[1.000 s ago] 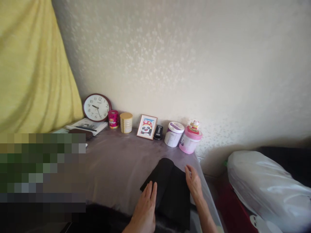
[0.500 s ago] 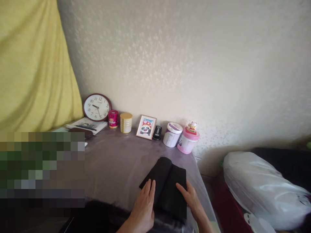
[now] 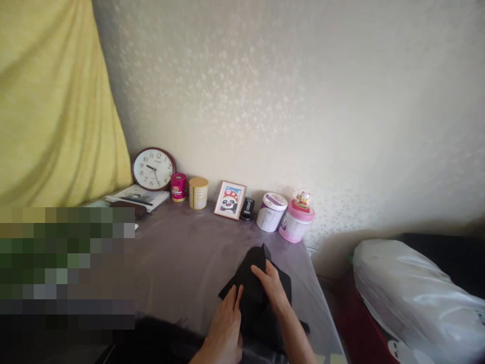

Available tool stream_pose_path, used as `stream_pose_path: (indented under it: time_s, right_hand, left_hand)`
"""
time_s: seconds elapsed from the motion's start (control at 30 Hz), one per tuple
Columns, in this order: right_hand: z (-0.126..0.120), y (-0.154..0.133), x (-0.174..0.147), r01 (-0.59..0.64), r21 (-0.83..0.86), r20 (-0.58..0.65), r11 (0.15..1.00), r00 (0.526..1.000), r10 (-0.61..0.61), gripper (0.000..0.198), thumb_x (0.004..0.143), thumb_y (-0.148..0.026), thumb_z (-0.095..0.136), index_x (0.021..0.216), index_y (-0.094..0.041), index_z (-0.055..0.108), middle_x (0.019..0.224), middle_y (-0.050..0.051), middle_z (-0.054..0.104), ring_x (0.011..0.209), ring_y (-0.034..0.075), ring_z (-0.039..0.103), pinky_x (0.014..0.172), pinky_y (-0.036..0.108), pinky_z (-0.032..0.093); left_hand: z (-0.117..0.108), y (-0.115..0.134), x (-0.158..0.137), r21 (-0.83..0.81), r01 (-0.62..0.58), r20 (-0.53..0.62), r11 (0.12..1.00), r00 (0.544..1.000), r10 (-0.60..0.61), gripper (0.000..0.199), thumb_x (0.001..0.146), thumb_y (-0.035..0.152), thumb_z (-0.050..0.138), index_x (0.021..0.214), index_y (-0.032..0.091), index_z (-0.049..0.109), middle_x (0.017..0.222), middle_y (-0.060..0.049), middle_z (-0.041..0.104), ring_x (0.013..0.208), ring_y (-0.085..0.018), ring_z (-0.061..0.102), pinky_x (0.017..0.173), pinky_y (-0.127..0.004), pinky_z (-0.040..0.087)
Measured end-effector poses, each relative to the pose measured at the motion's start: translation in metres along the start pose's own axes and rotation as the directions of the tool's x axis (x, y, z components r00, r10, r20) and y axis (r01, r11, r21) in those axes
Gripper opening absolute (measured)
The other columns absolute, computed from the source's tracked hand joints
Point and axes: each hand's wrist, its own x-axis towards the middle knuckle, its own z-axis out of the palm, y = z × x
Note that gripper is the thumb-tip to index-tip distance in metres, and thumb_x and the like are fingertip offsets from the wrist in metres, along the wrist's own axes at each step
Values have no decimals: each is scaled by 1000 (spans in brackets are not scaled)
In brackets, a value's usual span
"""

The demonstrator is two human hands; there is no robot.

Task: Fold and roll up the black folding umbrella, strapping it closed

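A folded black cloth [image 3: 250,298] lies near the front right of the covered table, its middle raised in a fold. My left hand [image 3: 226,319] rests on the cloth's left part, its fingers stretched out flat. Higher up, my right hand [image 3: 273,287] pinches the raised fold, thumb on the near face and the other fingers behind it, mostly hidden. The right forearm crosses over the cloth's right half and covers part of it.
Along the wall stand a clock [image 3: 154,169], a pink tin [image 3: 178,188], a yellow-lidded can [image 3: 199,193], a panda picture frame [image 3: 230,200], a white tub [image 3: 271,213] and a pink-lidded jar [image 3: 295,222]. Beyond the table's right edge sits a white plastic bag [image 3: 409,298].
My right hand has moved left and up from the cloth's right edge and now grips its raised middle fold. The left hand stays almost where it was.
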Motion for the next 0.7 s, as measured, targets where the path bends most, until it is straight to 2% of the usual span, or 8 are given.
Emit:
stream_pose_path:
  time_s: [0.13, 0.3, 0.43, 0.6, 0.63, 0.7]
  right_hand:
    - [3, 15, 10, 49, -153, -17, 987, 998, -52, 32, 64, -38, 65, 88, -18, 58, 82, 4, 69, 78, 23, 65, 67, 35, 54]
    - [4, 18, 15, 77, -385, -35, 920, 995, -98, 25, 67, -36, 63, 84, -19, 58, 73, 2, 67, 69, 21, 64, 59, 31, 52]
    - [6, 12, 13, -2, -388, 1, 922, 1000, 3, 43, 72, -44, 57, 105, -17, 54, 67, 1, 65, 61, 18, 64, 50, 27, 48]
    - [9, 6, 8, 15, -363, 166, 932, 985, 49, 42, 81, -53, 43, 95, -16, 59, 78, 6, 71, 69, 16, 66, 55, 24, 46]
    - [9, 6, 8, 29, -378, 183, 926, 982, 43, 42, 81, -52, 43, 94, -16, 60, 80, 7, 71, 71, 16, 66, 55, 23, 45]
    - [9, 8, 8, 67, -417, 201, 906, 979, 20, 38, 82, -47, 44, 96, -17, 61, 83, 7, 72, 71, 16, 66, 56, 24, 46]
  left_hand:
    - [7, -7, 0, -21, -68, -59, 997, 996, 66, 88, 56, 7, 47, 139, 6, 18, 147, -17, 21, 135, -25, 22, 110, -39, 25]
    - [0, -5, -2, -25, -29, -30, 999, 999, 29, 85, 58, 8, 48, 138, 6, 20, 146, -17, 23, 135, -25, 22, 111, -38, 25]
    - [-17, -5, -4, -77, -28, 29, 997, 999, 30, 80, 64, 17, 50, 137, 7, 22, 144, -17, 29, 132, -26, 30, 109, -39, 28]
    - [-39, -14, -7, -209, 70, 150, 975, 988, -39, 79, 73, 33, 49, 138, 2, 15, 142, -21, 31, 130, -25, 34, 108, -37, 29]
    - [-40, -16, -7, -224, 79, 130, 971, 990, -51, 80, 74, 34, 48, 138, 3, 13, 143, -21, 29, 131, -24, 33, 108, -38, 29]
    - [-40, -18, -6, -221, 51, 6, 974, 999, -51, 82, 75, 36, 48, 139, 6, 8, 145, -19, 24, 133, -24, 28, 108, -40, 29]
